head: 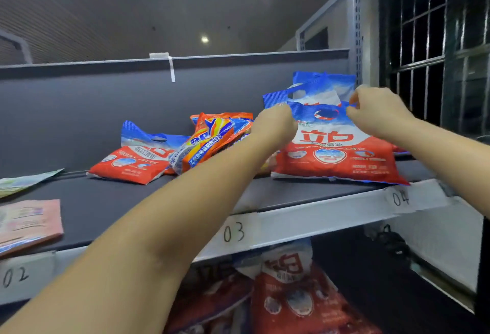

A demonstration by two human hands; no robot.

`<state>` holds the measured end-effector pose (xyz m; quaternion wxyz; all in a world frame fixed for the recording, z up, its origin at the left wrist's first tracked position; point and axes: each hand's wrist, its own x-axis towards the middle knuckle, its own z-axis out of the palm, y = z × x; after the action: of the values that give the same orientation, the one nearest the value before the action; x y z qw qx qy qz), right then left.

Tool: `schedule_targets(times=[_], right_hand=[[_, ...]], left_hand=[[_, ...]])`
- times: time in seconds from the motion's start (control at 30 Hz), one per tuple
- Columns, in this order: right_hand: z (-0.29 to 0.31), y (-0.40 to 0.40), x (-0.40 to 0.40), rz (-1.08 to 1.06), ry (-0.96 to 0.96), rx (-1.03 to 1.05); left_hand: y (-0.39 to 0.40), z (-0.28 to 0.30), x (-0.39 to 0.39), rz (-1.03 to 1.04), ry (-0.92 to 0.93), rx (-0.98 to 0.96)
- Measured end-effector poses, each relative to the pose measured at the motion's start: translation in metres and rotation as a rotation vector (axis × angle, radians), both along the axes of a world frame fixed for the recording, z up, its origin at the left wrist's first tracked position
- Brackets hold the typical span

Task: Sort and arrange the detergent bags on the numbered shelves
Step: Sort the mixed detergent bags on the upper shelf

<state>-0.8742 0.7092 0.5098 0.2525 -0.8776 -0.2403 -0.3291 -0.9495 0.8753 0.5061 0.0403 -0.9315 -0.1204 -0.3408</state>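
Orange bag (212,137) beside gripped red bag (336,158), barred window (434,42) right

Detergent bags (335,153) on grey shelf (305,221)

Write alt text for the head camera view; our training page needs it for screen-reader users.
Both hands, left hand and right hand, grip the blue top edge of a red and white detergent bag above the 04 label. Left of it lie an orange bag and a smaller red bag; more red bags fill the shelf below.
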Motion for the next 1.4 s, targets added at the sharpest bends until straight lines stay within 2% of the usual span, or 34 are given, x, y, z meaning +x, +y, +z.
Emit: schedule_targets(times=[0.1,0.2,0.4,0.63,0.7,0.8,1.0,1.1,1.23,1.4], right_hand=[[0.016,0.051,-0.031,0.13,-0.026,-0.003],[0.026,0.111,-0.071,0.228,-0.078,-0.023],[0.02,0.235,-0.15,0.374,-0.113,-0.16],[-0.013,0.338,-0.196,0.345,0.191,-0.566],[-0.017,0.354,-0.195,0.308,0.313,-0.613],[-0.02,0.368,-0.198,0.24,0.318,-0.627],[-0.023,0.387,-0.197,0.191,0.333,-0.643],[-0.026,0.394,-0.192,0.216,0.314,-0.584],[-0.027,0.397,-0.191,0.227,0.319,-0.469],[-0.025,0.4,-0.197,0.291,0.379,-0.309]], left_hand=[[0.028,0.024,-0.032,0.043,0.004,0.193],[0.08,0.04,-0.073,0.15,0.033,0.294],[0.203,0.038,-0.156,0.383,0.177,0.301],[0.325,0.014,-0.211,0.574,0.428,0.146],[0.348,0.008,-0.211,0.59,0.521,0.092],[0.37,0.002,-0.206,0.567,0.57,-0.004],[0.399,-0.001,-0.183,0.359,0.506,-0.544],[0.41,-0.001,-0.171,0.316,0.459,-0.712],[0.422,-0.002,-0.167,0.309,0.41,-0.711],[0.427,0.007,-0.185,0.308,0.217,-0.637]])
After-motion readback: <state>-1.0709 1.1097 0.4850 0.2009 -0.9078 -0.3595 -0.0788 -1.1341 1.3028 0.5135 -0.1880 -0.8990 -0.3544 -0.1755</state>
